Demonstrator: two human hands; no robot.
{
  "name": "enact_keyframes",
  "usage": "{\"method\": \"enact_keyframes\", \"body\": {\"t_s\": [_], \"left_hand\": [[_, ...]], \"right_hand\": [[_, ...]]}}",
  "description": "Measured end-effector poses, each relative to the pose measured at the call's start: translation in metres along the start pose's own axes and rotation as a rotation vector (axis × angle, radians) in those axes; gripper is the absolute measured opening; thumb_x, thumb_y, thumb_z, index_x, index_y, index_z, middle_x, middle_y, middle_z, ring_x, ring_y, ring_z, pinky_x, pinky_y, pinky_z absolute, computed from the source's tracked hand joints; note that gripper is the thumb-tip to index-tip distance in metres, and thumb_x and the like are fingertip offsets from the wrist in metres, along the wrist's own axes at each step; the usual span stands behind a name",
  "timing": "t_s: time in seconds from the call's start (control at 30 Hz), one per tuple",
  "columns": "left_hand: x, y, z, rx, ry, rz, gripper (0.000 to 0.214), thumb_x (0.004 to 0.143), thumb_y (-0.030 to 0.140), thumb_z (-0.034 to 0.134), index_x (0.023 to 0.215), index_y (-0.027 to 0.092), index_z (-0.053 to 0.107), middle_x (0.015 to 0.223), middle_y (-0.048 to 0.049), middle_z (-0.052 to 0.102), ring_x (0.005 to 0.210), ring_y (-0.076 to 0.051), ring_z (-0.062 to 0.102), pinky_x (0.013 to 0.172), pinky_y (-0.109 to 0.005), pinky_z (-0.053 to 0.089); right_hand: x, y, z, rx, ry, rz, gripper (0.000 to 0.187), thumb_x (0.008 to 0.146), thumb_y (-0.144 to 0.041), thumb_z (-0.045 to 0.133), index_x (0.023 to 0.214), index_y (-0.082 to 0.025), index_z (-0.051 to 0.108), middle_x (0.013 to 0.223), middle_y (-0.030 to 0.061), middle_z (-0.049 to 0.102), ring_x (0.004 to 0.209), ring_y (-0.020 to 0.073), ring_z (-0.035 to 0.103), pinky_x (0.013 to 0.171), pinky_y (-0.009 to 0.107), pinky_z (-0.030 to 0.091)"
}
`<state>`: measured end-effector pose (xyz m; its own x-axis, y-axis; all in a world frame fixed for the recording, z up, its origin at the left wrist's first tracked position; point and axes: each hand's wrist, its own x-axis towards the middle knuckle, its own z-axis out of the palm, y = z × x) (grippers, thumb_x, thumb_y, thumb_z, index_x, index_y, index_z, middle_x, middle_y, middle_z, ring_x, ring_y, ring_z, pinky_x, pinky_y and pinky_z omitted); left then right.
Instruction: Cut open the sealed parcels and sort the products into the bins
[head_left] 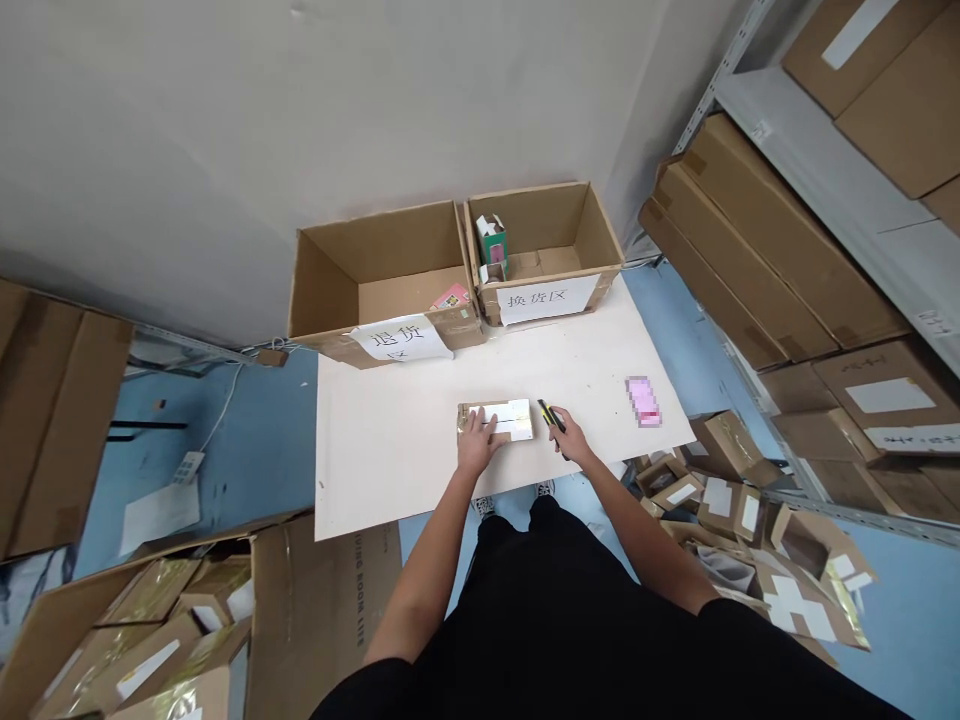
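A small brown cardboard box [517, 428] with a white label and shiny tape lies on the white table [382, 440]. My left hand [477, 442] rests flat on its left part, fingers apart. Just right of the box, my right hand [570, 440] is wrapped round a yellow and black utility knife [553, 416]. The knife points up and left, its tip apart from the box. Whether the blade is out is too small to tell.
Two open cartons with paper signs, a left carton [322, 347] and a right carton [600, 290], stand along the table's back. A blurred pink item [643, 402] lies at right. Discarded boxes [795, 590] pile on the floor; a large carton [45, 620] holds parcels.
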<state>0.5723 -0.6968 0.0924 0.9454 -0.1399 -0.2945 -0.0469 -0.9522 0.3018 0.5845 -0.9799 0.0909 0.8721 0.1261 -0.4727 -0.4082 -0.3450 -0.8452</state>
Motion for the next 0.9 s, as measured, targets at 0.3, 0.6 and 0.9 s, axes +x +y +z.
{"method": "enact_keyframes", "body": {"t_s": [0.3, 0.6, 0.9], "left_hand": [[0.007, 0.016, -0.007, 0.147, -0.087, -0.107, 0.071, 0.099, 0.060, 0.059, 0.164, 0.033, 0.043, 0.176, -0.0107, 0.031, 0.163, -0.037, 0.023, 0.123, -0.058, 0.040], [0.009, 0.022, -0.012, 0.163, -0.118, -0.134, 0.070, 0.103, 0.062, 0.051, 0.164, 0.030, 0.042, 0.176, -0.0127, 0.029, 0.164, -0.035, 0.021, 0.120, -0.055, 0.044], [0.014, 0.020, -0.020, 0.167, -0.098, -0.106, 0.070, 0.097, 0.060, 0.062, 0.158, 0.028, 0.050, 0.170, -0.0133, 0.040, 0.158, -0.037, 0.032, 0.122, -0.053, 0.041]], "right_hand": [[-0.002, -0.011, 0.003, -0.013, -0.102, 0.031, 0.052, 0.099, -0.029, 0.050, 0.151, -0.029, 0.049, 0.077, -0.0076, 0.063, 0.048, 0.0095, 0.056, 0.056, 0.022, 0.052], [0.008, -0.008, -0.008, 0.012, -0.209, 0.049, 0.052, 0.097, -0.029, 0.054, 0.150, -0.029, 0.050, 0.071, -0.0085, 0.059, 0.049, 0.0104, 0.055, 0.054, 0.021, 0.052], [-0.018, -0.002, -0.035, -0.041, -0.225, 0.103, 0.053, 0.097, -0.036, 0.056, 0.149, -0.030, 0.052, 0.072, -0.0084, 0.061, 0.048, 0.0102, 0.055, 0.055, 0.021, 0.054]]}}
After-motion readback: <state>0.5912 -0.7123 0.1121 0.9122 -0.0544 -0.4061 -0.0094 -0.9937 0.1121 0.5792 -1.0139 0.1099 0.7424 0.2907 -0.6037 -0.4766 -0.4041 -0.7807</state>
